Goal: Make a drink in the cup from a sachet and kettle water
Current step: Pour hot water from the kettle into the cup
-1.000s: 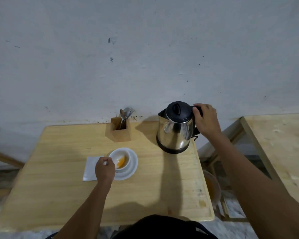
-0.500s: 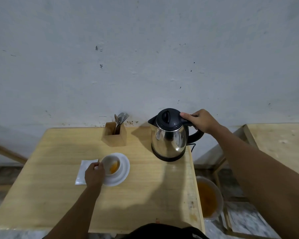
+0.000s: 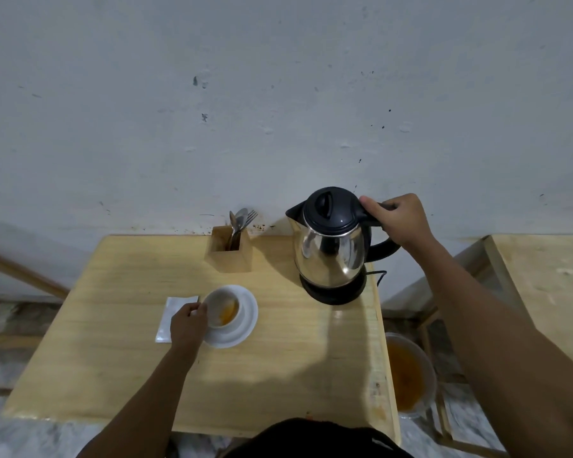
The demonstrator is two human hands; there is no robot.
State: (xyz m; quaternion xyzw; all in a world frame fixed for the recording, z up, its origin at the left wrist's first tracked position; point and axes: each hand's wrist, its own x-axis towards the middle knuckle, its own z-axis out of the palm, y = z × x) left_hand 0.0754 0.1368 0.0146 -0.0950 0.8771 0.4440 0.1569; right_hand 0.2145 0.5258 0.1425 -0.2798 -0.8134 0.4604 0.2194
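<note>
Head view: right hand wraps black handle of steel kettle, fingers closed on it; kettle upright on black base at table's far right corner. Left hand grips white cup's left side, fingers curled. Cup on saucer, orange powder inside. White sachet flat just left of saucer, partly under hand. Wooden cutlery holder near wall. Bowl of orange liquid below table's right edge.
</note>
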